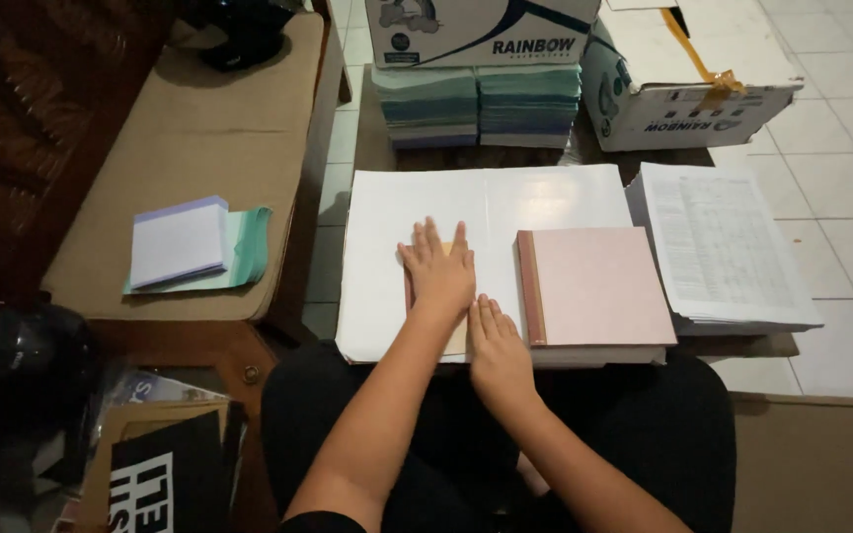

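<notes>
Left hand (438, 271) flat, fingers spread, pressing large white paper sheet (387, 257); right hand (498, 350) flat just behind it, nearer the pink hardcover book (599, 286) lying rightward.

Open white sheet (377, 217) left of the hands; pink book (599, 286) close right, paper stacks (481, 104) beyond.

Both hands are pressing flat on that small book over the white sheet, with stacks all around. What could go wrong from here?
1. The left hand and right hand press a small book near the front edge of the white sheet; a push might slide both toward the lap.
2. The pink book lies close beside the right hand and could be nudged askew.
3. The printed paper stack overhangs the table's edge and may tip.
</notes>
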